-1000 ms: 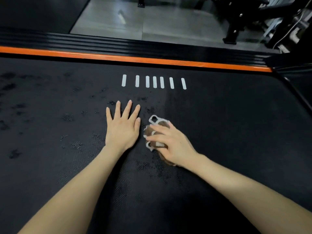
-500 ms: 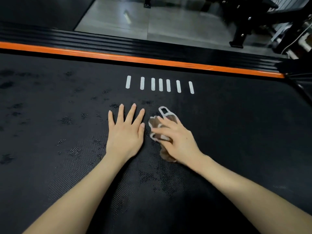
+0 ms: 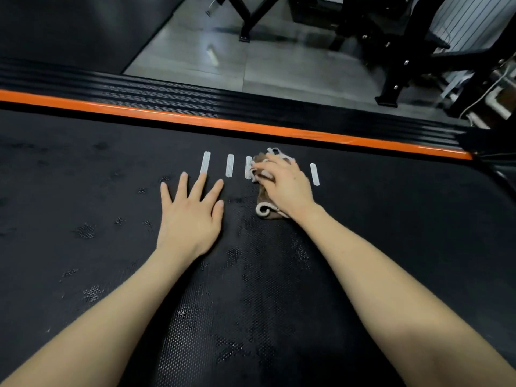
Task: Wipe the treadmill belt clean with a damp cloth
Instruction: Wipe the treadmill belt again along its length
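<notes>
Two hands on the belt (image 3: 391, 219): my left hand (image 3: 192, 216) flat, fingers (image 3: 202, 185) spread; my right hand (image 3: 282, 185) curls round the cloth (image 3: 266, 212).

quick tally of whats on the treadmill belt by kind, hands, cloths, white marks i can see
hands: 2 (left hand, right hand)
cloth: 1
white marks showing: 4, any others hidden under the cloth
total: 7

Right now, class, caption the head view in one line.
Right hand grips a brown cloth over the white stripes on the treadmill belt; left hand rests flat alongside.
</notes>
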`<state>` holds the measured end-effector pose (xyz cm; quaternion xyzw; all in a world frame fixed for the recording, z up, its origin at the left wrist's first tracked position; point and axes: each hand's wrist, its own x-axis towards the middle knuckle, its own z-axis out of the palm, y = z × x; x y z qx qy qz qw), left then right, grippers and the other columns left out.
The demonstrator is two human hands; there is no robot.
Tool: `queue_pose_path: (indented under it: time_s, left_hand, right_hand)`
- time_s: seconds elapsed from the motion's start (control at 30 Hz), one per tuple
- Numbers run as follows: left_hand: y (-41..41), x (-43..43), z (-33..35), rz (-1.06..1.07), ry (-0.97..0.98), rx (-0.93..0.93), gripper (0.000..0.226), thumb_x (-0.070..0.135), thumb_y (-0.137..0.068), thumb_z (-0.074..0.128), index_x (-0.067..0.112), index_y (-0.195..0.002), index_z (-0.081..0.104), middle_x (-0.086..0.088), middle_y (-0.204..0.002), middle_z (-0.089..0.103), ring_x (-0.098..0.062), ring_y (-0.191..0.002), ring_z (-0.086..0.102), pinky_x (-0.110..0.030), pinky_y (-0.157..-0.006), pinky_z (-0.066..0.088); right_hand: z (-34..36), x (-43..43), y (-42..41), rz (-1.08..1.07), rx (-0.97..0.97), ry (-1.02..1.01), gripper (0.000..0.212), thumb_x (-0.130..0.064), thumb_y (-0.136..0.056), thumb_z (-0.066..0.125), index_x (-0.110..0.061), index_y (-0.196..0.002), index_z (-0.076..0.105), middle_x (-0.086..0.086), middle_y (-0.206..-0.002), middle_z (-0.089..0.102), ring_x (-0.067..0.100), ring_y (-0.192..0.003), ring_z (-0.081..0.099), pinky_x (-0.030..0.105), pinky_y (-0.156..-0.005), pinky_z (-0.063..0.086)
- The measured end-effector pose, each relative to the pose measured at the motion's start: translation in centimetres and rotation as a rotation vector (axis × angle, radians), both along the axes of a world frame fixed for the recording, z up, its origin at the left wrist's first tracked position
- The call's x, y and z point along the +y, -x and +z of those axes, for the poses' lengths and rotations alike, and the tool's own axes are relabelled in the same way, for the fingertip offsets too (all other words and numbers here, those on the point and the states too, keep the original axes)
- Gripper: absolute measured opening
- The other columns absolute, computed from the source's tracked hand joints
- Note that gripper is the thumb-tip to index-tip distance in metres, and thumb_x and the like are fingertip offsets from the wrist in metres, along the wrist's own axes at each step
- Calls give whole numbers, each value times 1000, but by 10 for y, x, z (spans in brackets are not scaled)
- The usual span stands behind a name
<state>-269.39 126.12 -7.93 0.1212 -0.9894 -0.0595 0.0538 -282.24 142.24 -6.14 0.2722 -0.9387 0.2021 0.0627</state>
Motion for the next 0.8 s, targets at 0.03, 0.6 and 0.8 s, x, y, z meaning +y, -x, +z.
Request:
queue_pose_path:
  time_s: [0.03, 0.6, 0.8]
  left_hand:
    - [0, 0, -2, -3, -6, 9, 57, 46, -96, 6, 35, -148, 23, 0, -158, 17, -31, -145, 6, -56, -114, -1]
    - [3, 3, -3, 9, 25, -6, 70, 50, -84, -10, 37, -149, 14, 1, -159, 12, -30, -146, 2, -56, -115, -1]
    - [2, 3, -1, 12, 21, -2, 70, 50, -85, -8, 38, -149, 16, 1, -159, 13, -30, -146, 3, -56, -115, -1]
  right_hand:
    - [0, 6, 13, -31, 1, -8, 30, -30, -92, 56, -33, -121, 61, -7, -142, 47, 24, -131, 35, 33, -103, 30]
    - [-4, -57, 37, -71, 64, -38, 27, -19, -91, 50, -20, -114, 64, 4, -125, 56, 31, -114, 49, 37, -93, 37]
    - [-2, -36, 26, -96, 42, -36, 31, -15, -91, 50, -22, -118, 64, 4, -143, 41, 31, -119, 46, 38, -95, 38]
